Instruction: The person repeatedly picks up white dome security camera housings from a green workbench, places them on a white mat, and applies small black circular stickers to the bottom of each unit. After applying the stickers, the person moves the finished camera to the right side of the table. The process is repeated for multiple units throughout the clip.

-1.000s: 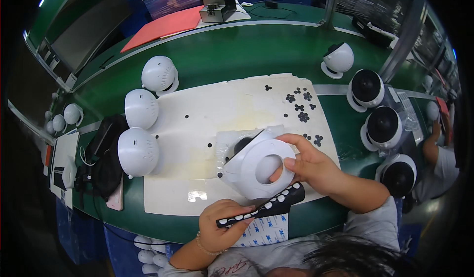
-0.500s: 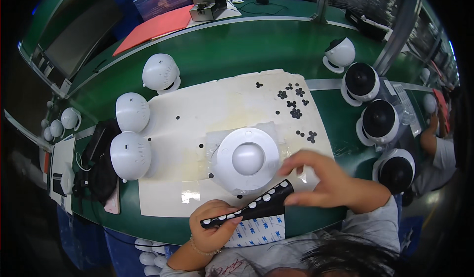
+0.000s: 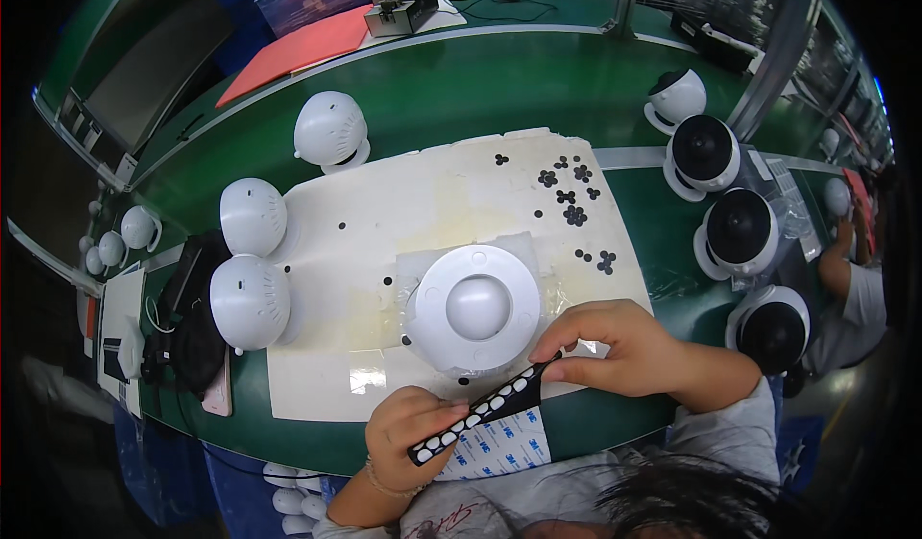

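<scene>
My left hand (image 3: 403, 433) is closed on a folded sheet of adhesive pads (image 3: 475, 414), a black strip with a row of white circles and a white, blue-printed backing. At the strip's right end, the thumb and fingers of my right hand (image 3: 615, 352) pinch its edge; whether a loose pad is between them cannot be made out. Just beyond both hands, a white round device (image 3: 437, 289) rests base up on a pale foam sheet (image 3: 519, 249), its ring-shaped base around a domed centre. Small black round pads (image 3: 574, 215) lie on the cardboard mat (image 3: 336, 299), several clustered at far right.
White spherical devices (image 3: 252, 299) stand left of the mat. Several with black fronts (image 3: 740, 232) line the right side. A black pouch with cables (image 3: 202, 337) lies at left. Farther back are red sheets (image 3: 298, 49) and a metal box (image 3: 401, 6). Another person's arm (image 3: 834, 261) shows at far right.
My right hand has come down and inward, its fingers closing at the end of the pad sheet. The strip has tilted, showing its row of white circles more fully.
</scene>
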Available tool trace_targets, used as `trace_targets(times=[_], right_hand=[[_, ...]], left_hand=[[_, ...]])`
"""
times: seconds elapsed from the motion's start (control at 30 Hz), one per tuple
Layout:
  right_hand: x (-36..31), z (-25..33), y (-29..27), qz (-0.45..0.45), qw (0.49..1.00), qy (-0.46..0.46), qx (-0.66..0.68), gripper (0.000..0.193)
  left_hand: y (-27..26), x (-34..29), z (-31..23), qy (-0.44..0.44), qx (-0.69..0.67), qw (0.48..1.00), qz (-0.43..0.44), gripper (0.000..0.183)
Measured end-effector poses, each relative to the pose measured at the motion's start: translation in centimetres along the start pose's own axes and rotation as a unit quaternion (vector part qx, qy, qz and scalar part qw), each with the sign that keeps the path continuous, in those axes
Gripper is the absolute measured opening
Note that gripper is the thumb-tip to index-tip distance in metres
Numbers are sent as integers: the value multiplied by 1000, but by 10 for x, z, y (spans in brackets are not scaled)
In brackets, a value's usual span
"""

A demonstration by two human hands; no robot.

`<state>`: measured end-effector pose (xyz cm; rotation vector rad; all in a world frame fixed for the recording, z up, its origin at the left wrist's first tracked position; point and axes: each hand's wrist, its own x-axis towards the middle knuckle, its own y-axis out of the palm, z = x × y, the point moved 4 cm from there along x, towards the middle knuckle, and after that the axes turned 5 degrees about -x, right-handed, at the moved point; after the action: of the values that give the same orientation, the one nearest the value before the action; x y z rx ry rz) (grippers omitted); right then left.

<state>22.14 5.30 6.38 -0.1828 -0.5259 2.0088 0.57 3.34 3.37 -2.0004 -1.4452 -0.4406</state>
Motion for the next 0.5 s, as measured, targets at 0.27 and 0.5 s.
trace_targets(times=[0.27,0.5], right_hand=[[-1,9,-2,-19,969,-170,-176,8],[-5,8,-1,-121,962,-243,-27,25]], left_hand=[[0,0,2,29,-7,1000,2,26],[-5,-9,10,-105,-106,984,-95,21]])
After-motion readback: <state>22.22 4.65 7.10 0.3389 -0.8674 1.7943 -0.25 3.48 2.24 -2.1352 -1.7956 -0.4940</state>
